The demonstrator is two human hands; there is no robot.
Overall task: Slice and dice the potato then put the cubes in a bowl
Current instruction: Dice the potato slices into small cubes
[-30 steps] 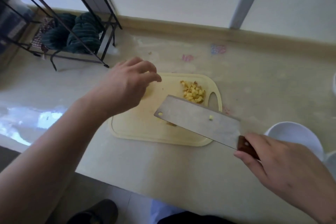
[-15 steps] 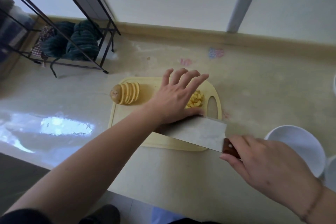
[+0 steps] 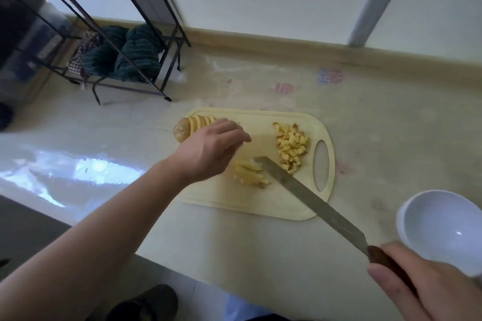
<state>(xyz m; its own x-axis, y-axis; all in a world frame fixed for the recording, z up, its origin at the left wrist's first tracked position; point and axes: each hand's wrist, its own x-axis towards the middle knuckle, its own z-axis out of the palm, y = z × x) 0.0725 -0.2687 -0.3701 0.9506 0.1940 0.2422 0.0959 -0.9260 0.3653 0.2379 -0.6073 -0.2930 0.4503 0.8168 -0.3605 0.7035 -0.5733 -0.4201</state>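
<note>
Roughly midway, by the look of it: a heap of small pale-yellow potato cubes point(image 3: 292, 148) sits at the right end of the cream plastic cutting board point(image 3: 287, 206), beside its oval handle hole, while a cluster of yellow potato strips point(image 3: 250, 173) lies at the board's middle, cut lengthwise but not yet crosswise. At the far left corner rests the remaining potato, fanned into round slices with a brown-skinned end piece point(image 3: 191, 126). So strips, then slices, are left to dice, and nothing has reached the round white glossy bowl point(image 3: 440, 229), which stands empty on the pale, shiny desk point(image 3: 365, 138), well right of the board.

The right hand point(image 3: 430, 292) is wrapped round the dark wooden handle of a broad steel cleaver point(image 3: 307, 193), its tip touching the strips. The left hand point(image 3: 211, 150) hovers over the board between slices and strips, fingers loosely curled downward; whether it pinches anything, I cannot tell.
</note>
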